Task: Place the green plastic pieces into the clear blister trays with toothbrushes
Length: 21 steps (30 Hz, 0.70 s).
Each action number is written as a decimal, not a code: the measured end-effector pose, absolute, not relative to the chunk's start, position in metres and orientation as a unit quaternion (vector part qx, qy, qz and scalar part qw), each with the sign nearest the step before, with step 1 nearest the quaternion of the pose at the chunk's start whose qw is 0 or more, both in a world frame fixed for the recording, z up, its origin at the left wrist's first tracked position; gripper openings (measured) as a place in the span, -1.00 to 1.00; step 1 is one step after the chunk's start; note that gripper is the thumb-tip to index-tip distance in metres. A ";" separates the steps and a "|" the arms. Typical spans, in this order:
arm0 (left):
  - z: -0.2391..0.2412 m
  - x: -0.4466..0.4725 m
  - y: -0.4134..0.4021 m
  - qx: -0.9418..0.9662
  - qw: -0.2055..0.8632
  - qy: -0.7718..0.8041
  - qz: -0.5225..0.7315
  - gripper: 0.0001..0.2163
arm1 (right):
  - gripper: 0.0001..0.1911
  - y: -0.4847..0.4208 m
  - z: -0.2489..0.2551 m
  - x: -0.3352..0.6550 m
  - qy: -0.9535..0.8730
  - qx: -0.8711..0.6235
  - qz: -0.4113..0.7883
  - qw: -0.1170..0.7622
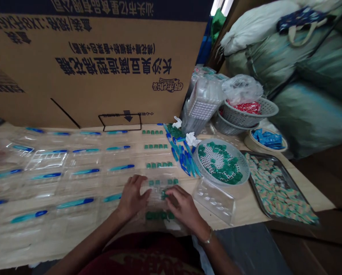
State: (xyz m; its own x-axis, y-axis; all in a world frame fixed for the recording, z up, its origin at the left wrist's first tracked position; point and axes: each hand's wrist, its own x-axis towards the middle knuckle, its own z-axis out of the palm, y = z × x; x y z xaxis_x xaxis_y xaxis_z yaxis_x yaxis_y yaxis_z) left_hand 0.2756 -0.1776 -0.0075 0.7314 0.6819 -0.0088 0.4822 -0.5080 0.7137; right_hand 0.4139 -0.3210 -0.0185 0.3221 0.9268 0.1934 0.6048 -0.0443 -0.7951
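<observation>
My right hand (183, 206) pinches a small green candy-like piece (164, 194) over a clear plastic tray. At the left side of that tray, my left hand (133, 196) rests with thumb and fingers apart; whether it touches the rim I cannot tell. Green pieces (173, 181) sit in a row just beyond my fingertips, with a gap in the middle. Nearer to me lies another row of green pieces (159, 215). Further rows of green pieces (159, 165) lie in clear trays toward the box.
A white sieve basket (198, 162) holds green pieces. Beside it are a loose clear tray (215, 200), a metal tray (262, 204) of tan-and-green pieces, and blue pens (185, 160). Pens lie in trays leftward. A large cardboard box (116, 91) stands behind; grey baskets (269, 109) stand at back right.
</observation>
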 end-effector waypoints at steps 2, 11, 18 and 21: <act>-0.012 0.276 -0.165 0.888 0.237 0.376 0.123 -0.69 | -0.85 -0.308 -0.018 0.424 -0.633 -0.692 0.133 0.319; -0.033 0.280 -0.156 0.754 0.456 0.423 0.212 -0.46 | -0.87 -0.297 -0.035 0.421 -0.650 -0.699 0.116 0.274; -0.012 0.284 -0.153 0.545 0.728 0.396 0.125 -0.73 | -0.91 -0.316 -0.021 0.480 -0.564 -0.736 0.120 0.354; -0.006 0.283 -0.152 0.492 0.766 0.398 0.114 -0.71 | -0.81 -0.318 -0.009 0.561 -0.398 -0.879 0.034 0.260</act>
State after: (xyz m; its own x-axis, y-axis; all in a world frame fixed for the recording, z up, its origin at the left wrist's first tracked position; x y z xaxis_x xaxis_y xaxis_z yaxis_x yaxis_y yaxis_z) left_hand 0.2828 -0.1521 -0.0063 0.6577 0.5663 -0.4967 0.2154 0.4905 0.8444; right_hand 0.5610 -0.3181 -0.0094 0.6806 0.7176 0.1476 0.6826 -0.5480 -0.4835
